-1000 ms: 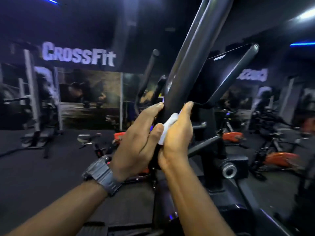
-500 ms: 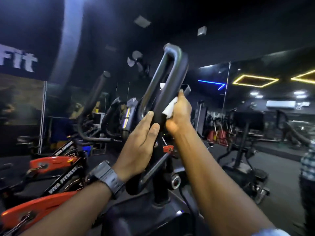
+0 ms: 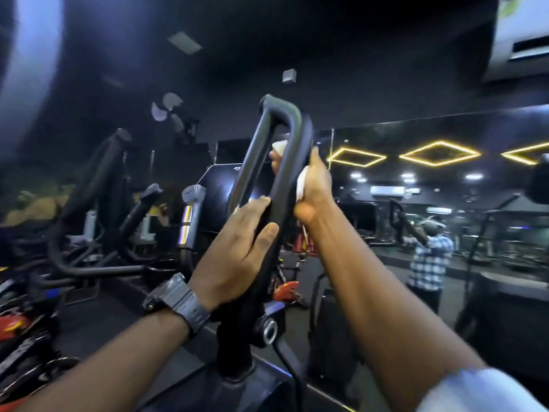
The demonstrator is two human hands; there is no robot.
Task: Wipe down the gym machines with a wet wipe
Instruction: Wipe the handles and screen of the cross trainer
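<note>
Nearest: two bare forearms reaching up from bottom edge, L one with dark wristwatch [image 3: 178, 304] on wrist, R one with bit of pale sleeve [image 3: 475, 394] at lower R corner.

Left hand [image 3: 237, 245] wrapped on lower part of black looped handle [image 3: 282, 179] of gym machine, fingers over front of bar, thumb lying along its R side; clamped on bar, not loose.

Right hand [image 3: 315, 185] a little higher, on R side of same bar, fingers curled round it from behind w/ white wet wipe [image 3: 300, 185] pressed between palm and bar. Wipe shows in two places: a fold at heel of palm, and another bit poking out at fingertips inside the loop. Hand closed tight on wipe + bar together.

Handle stands nearly upright, slightly tilted, top bent into rounded loop above both hands. Lower down, joins machine body at silver pivot bolt [image 3: 269, 330]. Dark console screen [image 3: 219, 194] just behind handle, to L.

Further L: second black handle arm [image 3: 101, 171] of next machine, leaning; silver grip sensor post [image 3: 188, 215] between it and screen. Red-orange bike parts [image 3: 12, 322] at far L edge, blurred.

Far R: mirror wall w/ reflection of person in check shirt [image 3: 427, 263], arms raised. Yellow diamond-shape ceiling lights [image 3: 439, 153] above, white AC unit [image 3: 520, 40] at top R corner. Wall fan [image 3: 169, 111] on dark wall at back, upper L of handle.
</note>
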